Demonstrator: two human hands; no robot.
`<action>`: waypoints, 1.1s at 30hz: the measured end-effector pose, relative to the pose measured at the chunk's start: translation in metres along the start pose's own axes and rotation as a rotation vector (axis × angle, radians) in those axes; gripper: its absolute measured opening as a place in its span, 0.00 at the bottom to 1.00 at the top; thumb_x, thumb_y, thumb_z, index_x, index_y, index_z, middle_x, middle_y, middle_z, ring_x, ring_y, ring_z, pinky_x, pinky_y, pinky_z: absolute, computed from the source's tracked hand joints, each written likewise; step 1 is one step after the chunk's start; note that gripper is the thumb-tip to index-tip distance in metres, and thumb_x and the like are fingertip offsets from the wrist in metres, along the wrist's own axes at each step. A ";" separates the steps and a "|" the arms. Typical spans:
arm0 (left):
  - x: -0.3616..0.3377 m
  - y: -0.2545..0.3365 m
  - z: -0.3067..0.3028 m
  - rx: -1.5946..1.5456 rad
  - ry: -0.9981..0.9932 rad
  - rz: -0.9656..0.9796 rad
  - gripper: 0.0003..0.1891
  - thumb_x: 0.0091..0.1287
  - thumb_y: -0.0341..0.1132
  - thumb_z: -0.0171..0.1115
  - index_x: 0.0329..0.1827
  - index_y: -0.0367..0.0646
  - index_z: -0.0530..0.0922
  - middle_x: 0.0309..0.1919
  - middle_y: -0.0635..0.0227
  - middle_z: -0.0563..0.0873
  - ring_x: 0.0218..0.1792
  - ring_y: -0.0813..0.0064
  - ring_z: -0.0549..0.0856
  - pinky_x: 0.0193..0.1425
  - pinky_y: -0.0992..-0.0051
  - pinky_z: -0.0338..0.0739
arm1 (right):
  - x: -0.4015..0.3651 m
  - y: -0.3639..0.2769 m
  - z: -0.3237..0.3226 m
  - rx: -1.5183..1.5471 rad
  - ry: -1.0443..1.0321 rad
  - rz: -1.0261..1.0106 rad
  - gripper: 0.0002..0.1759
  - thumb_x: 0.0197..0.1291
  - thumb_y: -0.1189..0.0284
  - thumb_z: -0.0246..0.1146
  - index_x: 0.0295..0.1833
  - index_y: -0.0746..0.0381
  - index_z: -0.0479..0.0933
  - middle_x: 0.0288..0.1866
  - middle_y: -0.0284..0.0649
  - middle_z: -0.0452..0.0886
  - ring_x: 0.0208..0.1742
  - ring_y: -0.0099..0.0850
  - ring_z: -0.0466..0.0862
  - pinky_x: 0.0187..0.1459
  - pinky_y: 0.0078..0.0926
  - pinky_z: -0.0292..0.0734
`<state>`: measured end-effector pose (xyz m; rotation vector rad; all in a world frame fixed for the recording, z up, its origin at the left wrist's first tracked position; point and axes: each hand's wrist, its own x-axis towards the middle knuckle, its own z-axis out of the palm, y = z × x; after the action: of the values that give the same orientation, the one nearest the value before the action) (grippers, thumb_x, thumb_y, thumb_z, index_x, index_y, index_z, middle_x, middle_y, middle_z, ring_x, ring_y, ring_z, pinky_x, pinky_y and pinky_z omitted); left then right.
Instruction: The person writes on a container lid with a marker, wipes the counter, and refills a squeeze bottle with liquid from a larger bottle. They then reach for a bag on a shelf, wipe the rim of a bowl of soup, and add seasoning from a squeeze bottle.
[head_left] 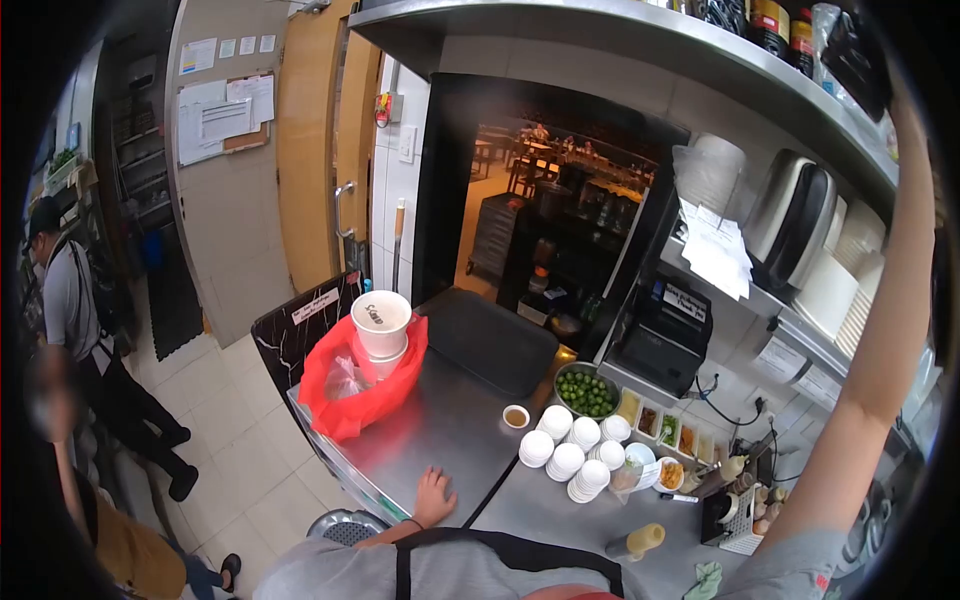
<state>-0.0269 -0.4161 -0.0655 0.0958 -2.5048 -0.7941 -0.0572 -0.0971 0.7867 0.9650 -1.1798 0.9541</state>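
My left hand (435, 497) lies on the steel counter (400, 440), fingers apart and nothing in it. In front of it stands a red plastic bag (335, 385), with stacked white tubs (382, 318) in its mouth; the top lid has handwriting. A small cup of brown sauce (516, 416) sits ahead and to the right. My right arm stretches up to the high steel shelf (690, 40). There my right hand (899, 88) is at a black object (850, 65) that overlaps the shelf edge; its fingers are hidden and I cannot tell whether they grip it.
Stacks of white cups (567, 458), a bowl of green limes (587, 390), condiment trays (668, 425) and a squeeze bottle (640, 541) crowd the right side. A black printer (662, 330) stands behind. A person (75, 300) and another person's sleeve (140, 550) are at left.
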 end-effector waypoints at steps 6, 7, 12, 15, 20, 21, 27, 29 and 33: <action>0.005 -0.011 0.002 -0.341 0.004 -0.157 0.19 0.50 0.37 0.66 0.43 0.38 0.76 0.48 0.53 0.76 0.54 0.54 0.72 0.59 0.62 0.65 | -0.142 -0.082 -0.056 0.162 -0.186 0.087 0.46 0.45 0.66 0.66 0.67 0.62 0.48 0.60 0.54 0.63 0.55 0.46 0.73 0.49 0.40 0.80; 0.009 -0.004 0.000 -0.428 0.079 -0.200 0.18 0.51 0.37 0.66 0.43 0.38 0.76 0.46 0.55 0.77 0.52 0.56 0.73 0.57 0.63 0.66 | -0.172 -0.092 -0.061 0.136 -0.202 0.119 0.47 0.47 0.62 0.66 0.68 0.62 0.47 0.61 0.55 0.63 0.56 0.46 0.73 0.49 0.40 0.79; 0.097 0.169 -0.113 -0.988 -0.104 0.182 0.23 0.58 0.36 0.63 0.55 0.36 0.71 0.54 0.63 0.74 0.56 0.70 0.73 0.60 0.69 0.66 | -0.437 -0.050 -0.232 0.192 0.075 0.417 0.24 0.54 0.61 0.57 0.50 0.68 0.71 0.44 0.44 0.78 0.45 0.35 0.78 0.48 0.30 0.73; 0.117 0.269 -0.158 -1.287 -0.459 0.491 0.48 0.49 0.60 0.66 0.66 0.35 0.58 0.59 0.56 0.70 0.62 0.64 0.68 0.64 0.66 0.60 | -0.480 -0.152 -0.131 0.512 -0.023 1.123 0.55 0.27 0.60 0.76 0.63 0.71 0.57 0.55 0.45 0.70 0.54 0.34 0.73 0.55 0.32 0.67; 0.100 0.333 -0.133 -1.671 -1.325 0.260 0.49 0.40 0.54 0.74 0.62 0.35 0.61 0.56 0.57 0.73 0.59 0.64 0.72 0.62 0.69 0.65 | -0.558 -0.174 -0.116 0.820 -0.085 1.462 0.52 0.33 0.66 0.72 0.65 0.69 0.54 0.60 0.45 0.67 0.61 0.34 0.68 0.64 0.33 0.57; 0.093 0.335 -0.126 -1.653 -1.342 0.222 0.43 0.41 0.47 0.74 0.59 0.36 0.65 0.50 0.60 0.77 0.53 0.67 0.76 0.58 0.70 0.70 | -0.576 -0.170 -0.126 0.807 -0.127 1.470 0.51 0.35 0.63 0.72 0.65 0.69 0.54 0.60 0.45 0.67 0.61 0.33 0.68 0.64 0.32 0.57; 0.037 0.346 -0.084 -1.511 -0.962 0.034 0.37 0.41 0.36 0.73 0.56 0.37 0.65 0.48 0.61 0.76 0.50 0.71 0.76 0.57 0.71 0.70 | -0.618 -0.150 -0.203 0.608 -0.383 1.473 0.42 0.47 0.54 0.67 0.62 0.68 0.63 0.59 0.44 0.71 0.60 0.30 0.69 0.62 0.30 0.60; 0.024 0.344 -0.064 -1.366 -0.772 0.090 0.38 0.41 0.34 0.74 0.55 0.36 0.63 0.47 0.62 0.76 0.50 0.72 0.76 0.56 0.71 0.70 | -0.612 -0.145 -0.219 0.469 -0.494 1.418 0.39 0.49 0.57 0.67 0.61 0.68 0.65 0.58 0.44 0.72 0.60 0.30 0.69 0.62 0.30 0.60; -0.003 0.336 -0.024 -1.040 -0.504 0.164 0.43 0.38 0.38 0.76 0.57 0.35 0.60 0.47 0.57 0.77 0.50 0.69 0.77 0.56 0.70 0.71 | -0.576 -0.140 -0.221 -0.012 -0.431 1.188 0.33 0.47 0.64 0.69 0.58 0.67 0.70 0.52 0.47 0.76 0.55 0.36 0.75 0.57 0.32 0.65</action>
<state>0.0154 -0.1507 0.1370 -0.7262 -2.1195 -2.1092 0.0665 0.0216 0.1773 0.3808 -2.2029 1.6843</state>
